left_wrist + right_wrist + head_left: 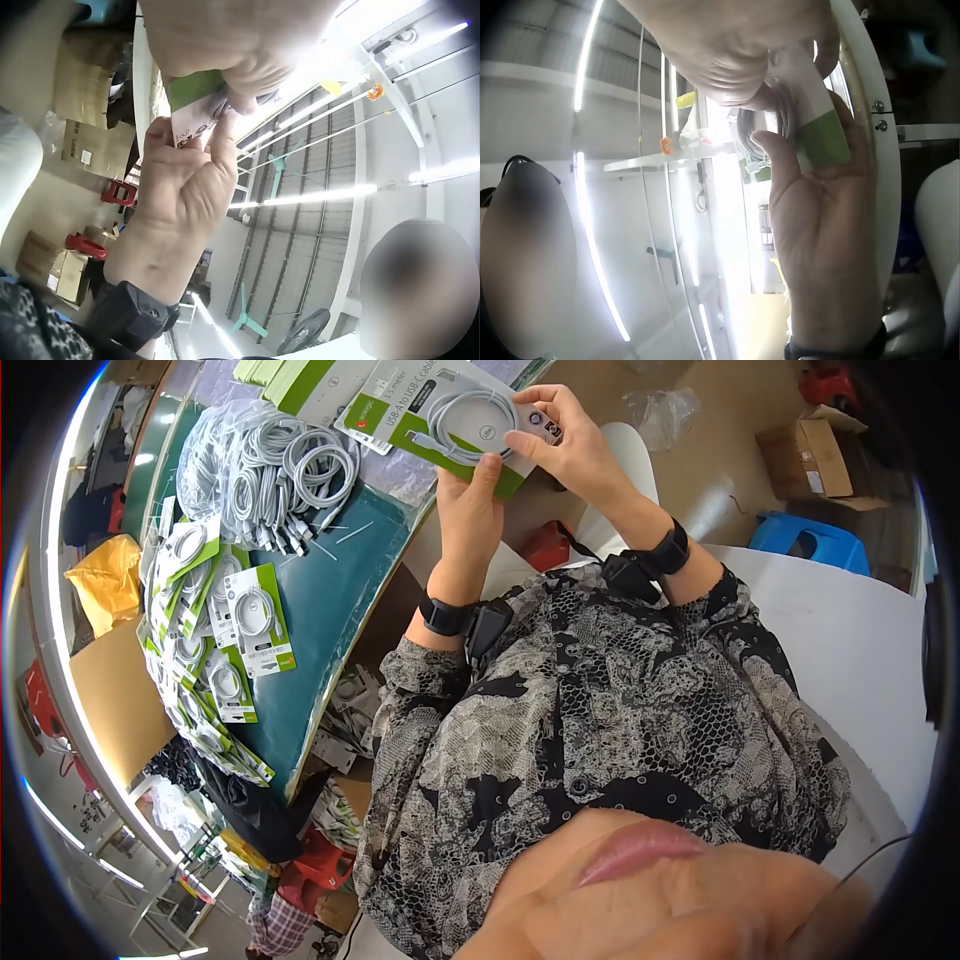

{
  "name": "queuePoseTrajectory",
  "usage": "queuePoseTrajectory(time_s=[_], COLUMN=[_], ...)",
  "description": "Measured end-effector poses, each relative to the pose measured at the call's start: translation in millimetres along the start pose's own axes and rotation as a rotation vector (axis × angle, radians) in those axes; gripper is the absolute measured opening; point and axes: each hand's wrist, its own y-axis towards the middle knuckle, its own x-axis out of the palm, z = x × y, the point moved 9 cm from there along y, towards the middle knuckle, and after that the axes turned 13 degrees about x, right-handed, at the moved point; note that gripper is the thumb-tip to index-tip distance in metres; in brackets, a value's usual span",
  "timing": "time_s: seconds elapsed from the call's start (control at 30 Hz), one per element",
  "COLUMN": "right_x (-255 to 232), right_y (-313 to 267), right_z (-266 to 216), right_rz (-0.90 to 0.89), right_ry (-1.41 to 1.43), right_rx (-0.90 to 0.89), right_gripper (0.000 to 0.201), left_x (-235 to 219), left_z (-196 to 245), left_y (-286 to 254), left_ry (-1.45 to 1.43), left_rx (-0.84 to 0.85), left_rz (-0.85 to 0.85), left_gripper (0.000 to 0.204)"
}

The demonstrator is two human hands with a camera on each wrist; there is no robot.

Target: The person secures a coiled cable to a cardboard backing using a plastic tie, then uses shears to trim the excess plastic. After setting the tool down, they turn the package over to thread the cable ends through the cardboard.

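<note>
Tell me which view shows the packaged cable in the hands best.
The head view: the whole cable pack shows, coiled white cable on a green card, held by both hands. The left wrist view shows only a card corner; the right wrist view a green edge.

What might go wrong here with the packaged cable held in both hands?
The left hand and right hand pinch the cable pack only at its near edges, above the table edge; a slip may drop it to the floor. The loose cable pile nearby could snag.

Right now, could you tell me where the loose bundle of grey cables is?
In the head view, the cables lie on the green table, left of both hands, above the packaged ones.
</note>
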Motion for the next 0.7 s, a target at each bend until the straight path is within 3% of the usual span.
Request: queuePoseTrajectory(time_s=[0.1, 0.23, 0.37, 0.47, 0.6, 0.7], right_x=[1.4, -4.7, 5.5, 8.8, 6.3, 8.1], right_y=[2.3, 2.8, -1.1, -3.6, -6.7, -4.5], right_z=[5.7, 2.5, 14.9, 30.0, 13.7, 25.7], right_rz=[0.039, 0.084, 0.102, 0.089, 0.122, 0.051], right_ry=[-0.086, -0.105, -0.096, 0.188, 0.009, 0.022], right_rx=[0.027, 0.034, 0.065, 0.268, 0.072, 0.166], right_gripper=[0.037, 0.036, 0.037, 0.038, 0.04, 0.04], left_x=[-0.7, 10.5, -14.6, 8.5, 13.2, 4.9], left_z=[2.2, -0.6, -4.4, 16.5, 22.4, 10.1], left_y=[-0.8, -7.5, -13.0, -14.4, -14.9, -4.9], left_ry=[0.078, -0.01, 0.499, 0.641, 0.687, 0.746], left_rx=[0.037, -0.089, 0.006, 0.256, 0.418, 0.364], left_rz=[-0.008, -0.06, 0.016, -0.009, -0.065, -0.121], left_gripper=[0.036, 0.034, 0.028, 0.022, 0.022, 0.023])
